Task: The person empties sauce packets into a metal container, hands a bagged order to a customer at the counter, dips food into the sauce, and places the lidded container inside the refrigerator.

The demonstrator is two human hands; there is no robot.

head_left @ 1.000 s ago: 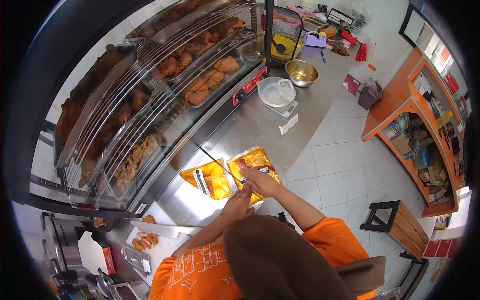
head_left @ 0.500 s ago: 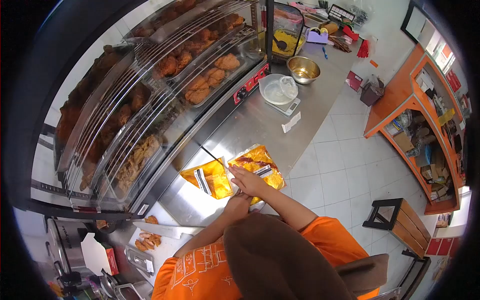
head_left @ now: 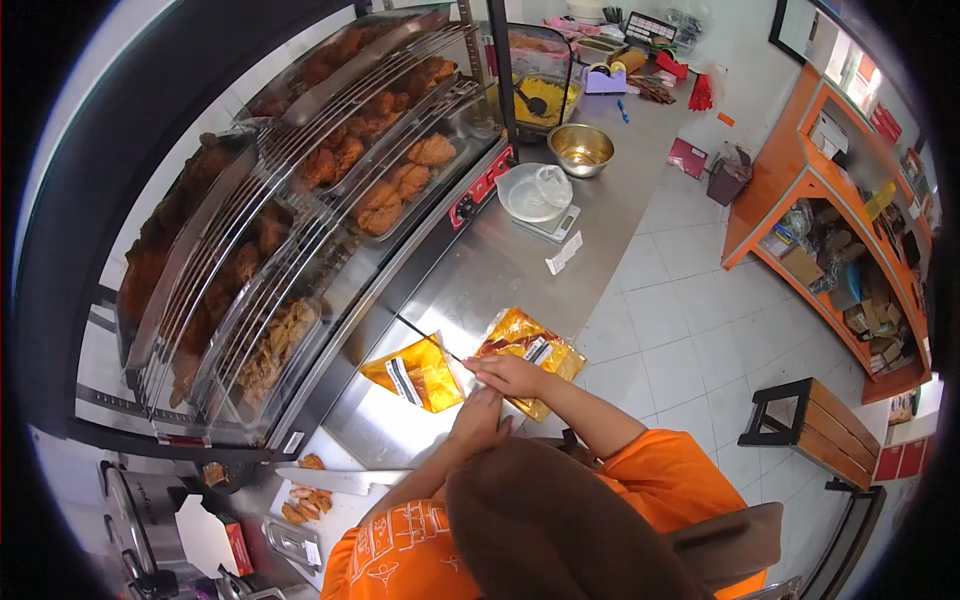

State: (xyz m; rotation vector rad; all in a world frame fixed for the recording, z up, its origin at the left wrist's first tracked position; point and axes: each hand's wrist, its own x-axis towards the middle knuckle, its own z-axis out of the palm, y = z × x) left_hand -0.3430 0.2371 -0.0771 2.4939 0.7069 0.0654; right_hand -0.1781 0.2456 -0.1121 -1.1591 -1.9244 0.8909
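Observation:
Two flat, clear plastic packets of orange-yellow food with white labels lie on the steel counter. My right hand rests palm down on the near edge of the right packet, its fingers stretched towards the left. Just below it is my left hand, at that packet's near corner, with its fingertips partly covered by the right hand. I cannot tell whether the left fingers pinch the plastic. The left packet lies flat beside my hands, untouched. A thin dark strip crosses the counter towards my right fingertips.
A glass warmer with fried chicken lines the left. Further along the counter stand a scale with a plastic bowl and a metal bowl. A large knife and chicken pieces lie near my left arm.
The camera view has shifted a little. The right packet and both hands sit slightly farther right of the left packet, which lies still.

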